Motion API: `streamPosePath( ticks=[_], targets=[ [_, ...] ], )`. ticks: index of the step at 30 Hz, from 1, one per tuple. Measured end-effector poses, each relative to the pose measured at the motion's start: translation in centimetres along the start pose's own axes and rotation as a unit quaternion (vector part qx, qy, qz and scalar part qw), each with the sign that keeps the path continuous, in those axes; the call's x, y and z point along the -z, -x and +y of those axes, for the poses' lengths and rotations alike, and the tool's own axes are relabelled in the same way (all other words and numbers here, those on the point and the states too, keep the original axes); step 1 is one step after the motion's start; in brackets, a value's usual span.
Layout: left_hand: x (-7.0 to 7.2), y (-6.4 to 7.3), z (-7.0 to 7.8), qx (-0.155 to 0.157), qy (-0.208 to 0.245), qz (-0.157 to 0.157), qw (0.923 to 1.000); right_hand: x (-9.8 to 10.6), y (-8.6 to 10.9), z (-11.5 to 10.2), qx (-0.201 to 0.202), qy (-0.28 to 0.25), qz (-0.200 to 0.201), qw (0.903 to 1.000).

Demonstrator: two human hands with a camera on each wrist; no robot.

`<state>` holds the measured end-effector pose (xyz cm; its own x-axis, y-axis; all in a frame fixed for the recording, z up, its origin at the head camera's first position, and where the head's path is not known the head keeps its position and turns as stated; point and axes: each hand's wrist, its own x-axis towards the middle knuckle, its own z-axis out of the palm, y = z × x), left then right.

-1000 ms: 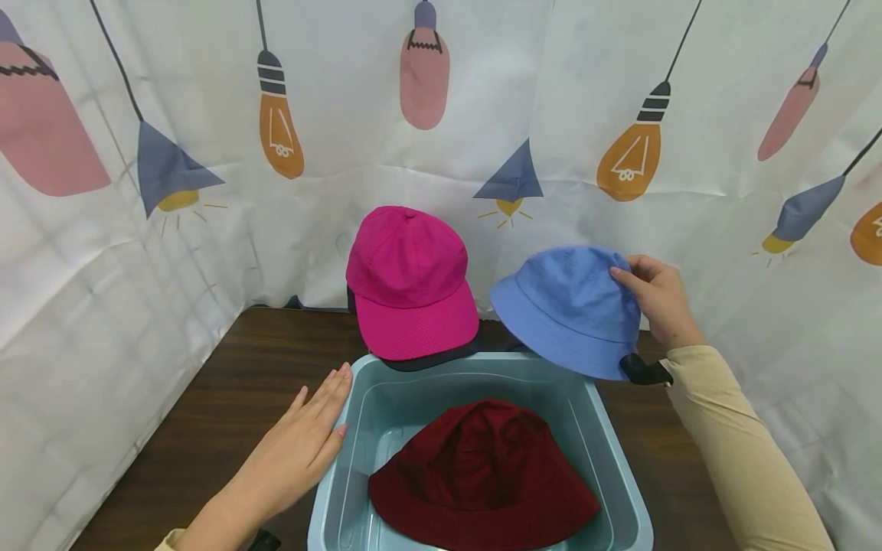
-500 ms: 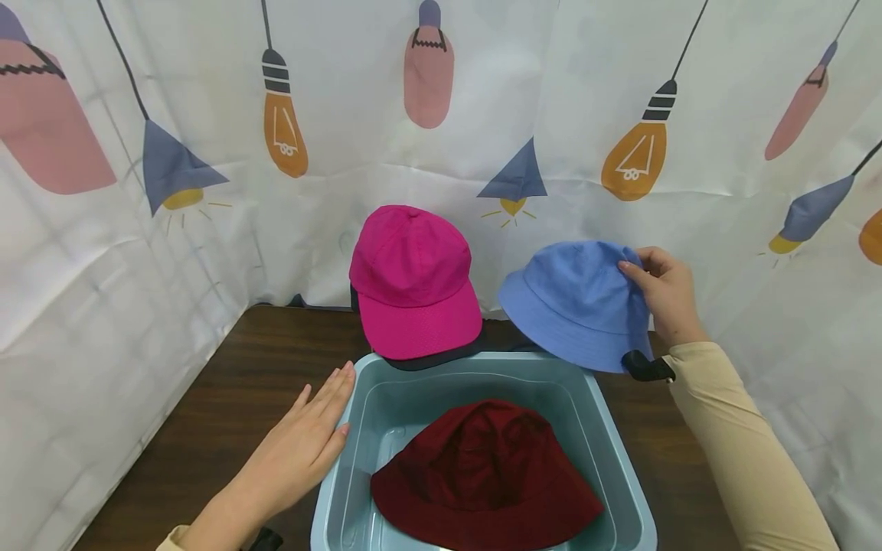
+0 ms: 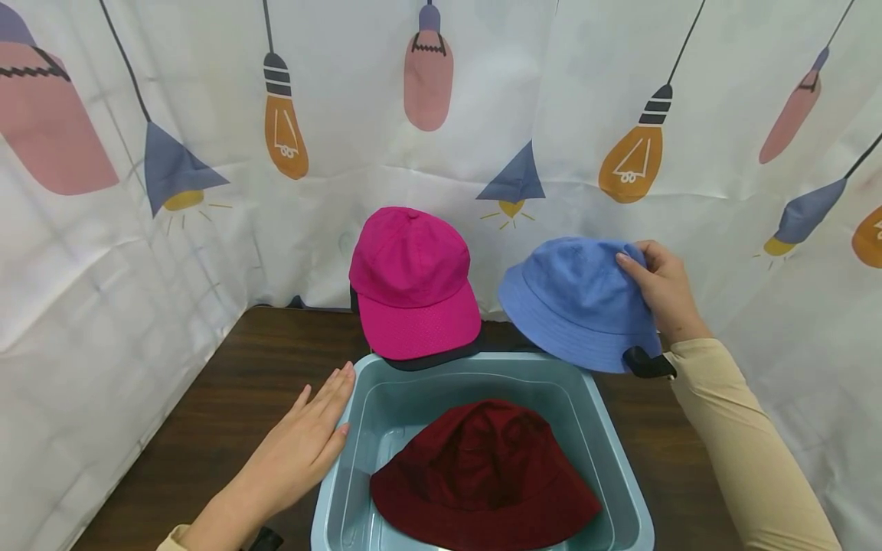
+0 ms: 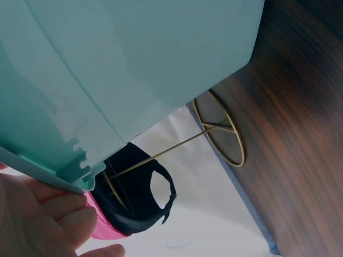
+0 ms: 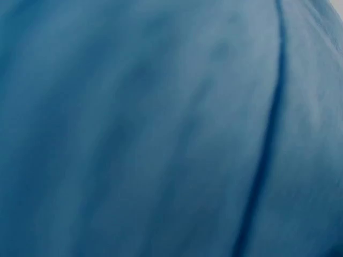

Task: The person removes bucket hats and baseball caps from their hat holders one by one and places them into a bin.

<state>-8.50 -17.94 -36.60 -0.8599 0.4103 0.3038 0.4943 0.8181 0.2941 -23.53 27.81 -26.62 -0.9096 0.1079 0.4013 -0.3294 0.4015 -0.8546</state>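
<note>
In the head view my right hand pinches the crown of a blue bucket hat, thumb in front, behind the basin's right rear corner. Blue cloth fills the right wrist view, hiding that hand's fingers there. My left hand lies with straight fingers against the left rim of a light blue plastic basin. Inside the basin lies a dark red bucket hat. A bright pink baseball cap sits behind the basin. From the left wrist, the left hand touches the underside of the rim.
A gold wire stand with a round base reaches up into the pink cap's dark inside. The dark wooden table shows on both sides of the basin. A white curtain printed with lamps hangs behind and at both sides.
My right hand has shifted the blue bucket hat slightly up and to the right, still pinching it. The left hand and the other hats keep their places.
</note>
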Motion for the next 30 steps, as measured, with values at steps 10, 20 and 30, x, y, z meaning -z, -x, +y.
streamPosePath(
  ticks=[10, 20, 30],
  targets=[
    [0.0, 0.0, 0.0, -0.007, -0.006, 0.003, 1.0000, 0.0, 0.0, -0.8, 0.006, 0.081, -0.004, 0.9967],
    [-0.1, 0.0, 0.0, -0.008, -0.009, 0.006, 0.9999, 0.4, 0.1, -1.3, 0.028, 0.089, -0.006, 0.9956],
    [-0.1, 0.1, -0.1, -0.012, -0.011, 0.010, 0.9998, 0.9, 0.5, -2.2, 0.054, 0.106, 0.008, 0.9929]
  ],
)
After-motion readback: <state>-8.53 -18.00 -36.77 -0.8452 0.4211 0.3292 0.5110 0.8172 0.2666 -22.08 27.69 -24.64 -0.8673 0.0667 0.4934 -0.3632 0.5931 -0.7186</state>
